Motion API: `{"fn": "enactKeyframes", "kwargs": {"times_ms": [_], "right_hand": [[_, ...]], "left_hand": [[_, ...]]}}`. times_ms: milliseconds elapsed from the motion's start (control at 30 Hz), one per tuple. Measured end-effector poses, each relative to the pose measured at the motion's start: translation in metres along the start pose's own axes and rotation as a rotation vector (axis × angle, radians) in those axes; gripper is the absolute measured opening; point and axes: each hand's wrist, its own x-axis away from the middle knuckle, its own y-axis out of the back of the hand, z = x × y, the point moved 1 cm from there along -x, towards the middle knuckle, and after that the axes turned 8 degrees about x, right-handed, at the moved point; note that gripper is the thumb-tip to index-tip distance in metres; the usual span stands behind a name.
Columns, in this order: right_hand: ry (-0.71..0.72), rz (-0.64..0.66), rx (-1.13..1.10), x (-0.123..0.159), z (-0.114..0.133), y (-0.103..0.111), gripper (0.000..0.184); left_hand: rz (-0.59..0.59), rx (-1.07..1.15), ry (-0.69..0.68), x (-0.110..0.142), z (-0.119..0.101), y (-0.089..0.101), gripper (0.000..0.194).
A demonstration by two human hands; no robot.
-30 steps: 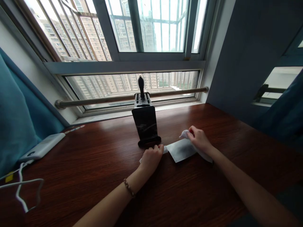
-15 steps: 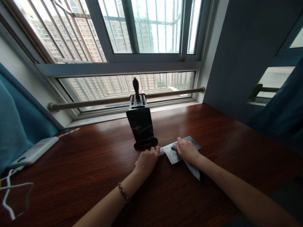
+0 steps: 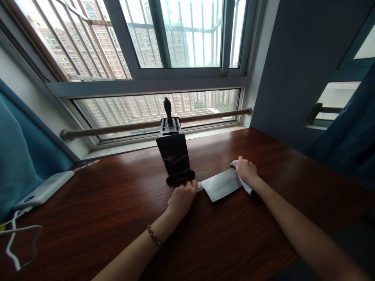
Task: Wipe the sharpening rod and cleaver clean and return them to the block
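Observation:
A cleaver (image 3: 222,185) with a broad, shiny blade lies flat just above or on the wooden table, its edge toward me. My left hand (image 3: 184,197) is closed around its pale handle, most of which the fingers hide. Bunched in my right hand (image 3: 246,170) is a whitish cloth (image 3: 245,185), with one end hanging toward me. That hand is at the far right end of the blade; whether the cloth touches the metal there I cannot tell.
Behind my left hand stands a black knife block (image 3: 174,156) with one dark-handled tool upright in it. A white power strip or power bank (image 3: 43,190) with white cables (image 3: 11,244) lies at the left. The window rail (image 3: 140,125) runs behind the table (image 3: 117,218).
My right hand has slid the cloth rightward and slightly away from me along the blade to its far end, baring the blade. The left hand has stayed put on the handle.

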Motion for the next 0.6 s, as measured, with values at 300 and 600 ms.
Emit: {"fn": "enactKeyframes", "kwargs": {"times_ms": [300, 600], "right_hand": [[0.735, -0.076, -0.366, 0.068, 0.063, 0.017, 0.016], [0.907, 0.288, -0.612, 0.058, 0.049, 0.03, 0.01]], "left_hand": [[0.008, -0.005, 0.012, 0.001, 0.001, 0.001, 0.024], [0.017, -0.018, 0.018, -0.001, 0.001, -0.002, 0.024]]}}
